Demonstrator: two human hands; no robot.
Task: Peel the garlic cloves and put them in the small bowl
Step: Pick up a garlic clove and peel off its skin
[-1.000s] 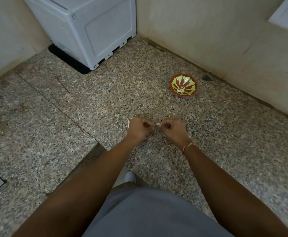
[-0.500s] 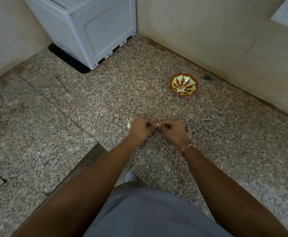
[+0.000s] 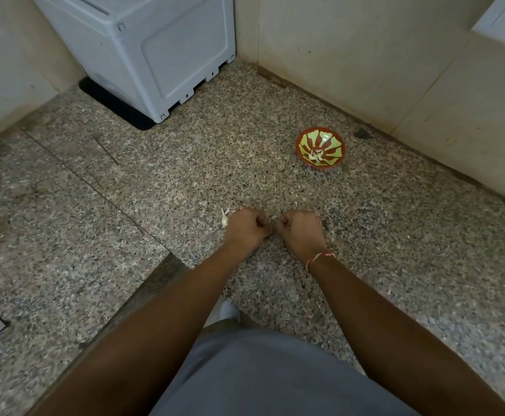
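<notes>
lying just left of the curled left hand (image 3: 246,225): garlic (image 3: 225,219).

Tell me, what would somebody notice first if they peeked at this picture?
Probably the small bowl, bright red and green, sitting on the speckled floor near the wall with a few pale peeled cloves inside. Next, the left hand and right hand in the middle, fists curled and knuckles nearly touching; whatever they pinch is hidden. A big grey appliance fills the far corner, and a white bit of garlic lies beside the left hand.
</notes>
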